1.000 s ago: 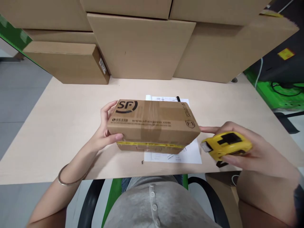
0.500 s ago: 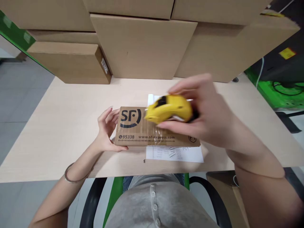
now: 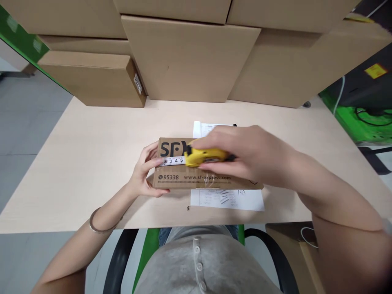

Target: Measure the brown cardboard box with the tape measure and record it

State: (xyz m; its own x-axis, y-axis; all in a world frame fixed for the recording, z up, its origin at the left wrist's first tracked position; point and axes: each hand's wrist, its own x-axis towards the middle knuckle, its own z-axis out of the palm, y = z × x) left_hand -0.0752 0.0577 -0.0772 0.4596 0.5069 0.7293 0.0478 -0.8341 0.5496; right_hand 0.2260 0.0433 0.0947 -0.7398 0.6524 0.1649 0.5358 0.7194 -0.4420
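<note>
A flat brown cardboard box [image 3: 183, 177] printed with "SF" and "95338" lies on the light wooden table [image 3: 92, 155]. My left hand [image 3: 145, 171] grips the box's left end and pins the tip of a white tape blade [image 3: 173, 160] there. My right hand [image 3: 245, 153] holds a yellow tape measure [image 3: 203, 156] on top of the box, with a short length of blade drawn out toward the left. A printed paper sheet [image 3: 228, 199] lies under the box. A black pen [image 3: 234, 125] peeks out behind my right hand.
Large cardboard boxes [image 3: 190, 57] are stacked along the table's far edge, a smaller one [image 3: 88, 81] at the back left. A green frame [image 3: 358, 118] with cables stands at the right. The chair's black armrests [image 3: 269, 253] are below the table's near edge.
The box went from held up on edge to lying flat. My right hand carried the tape measure from the right onto the box, and the blade is now drawn out to the left end.
</note>
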